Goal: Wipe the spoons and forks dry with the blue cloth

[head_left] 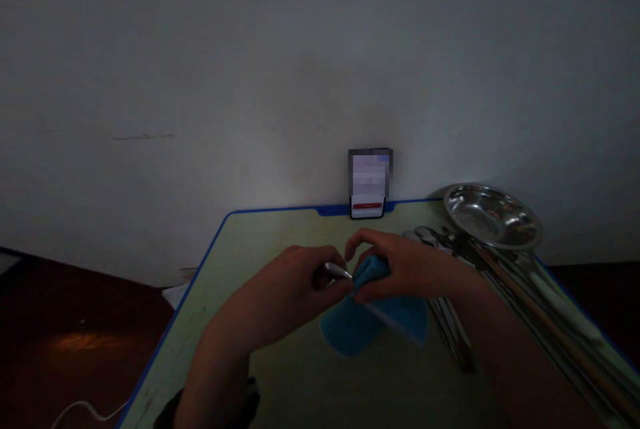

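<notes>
My left hand point(305, 282) is closed, its thumb and fingers pinching a shiny metal utensil point(338, 272). Most of that utensil is hidden, so whether it is a spoon or a fork does not show. Touching it from the other side, my right hand point(393, 269) grips a bunched part of a blue cloth point(373, 270) against the metal. The rest of the cloth hangs below in two pale-edged flaps over the table. Both hands meet above the middle of the green table point(265, 229).
Several spoons and other metal utensils point(453, 336) lie beside and under my right forearm. Long-handled tools point(545, 329) lie along the right side. A steel bowl point(493, 216) stands at the back right. A phone point(369, 182) leans on the wall point(250, 82).
</notes>
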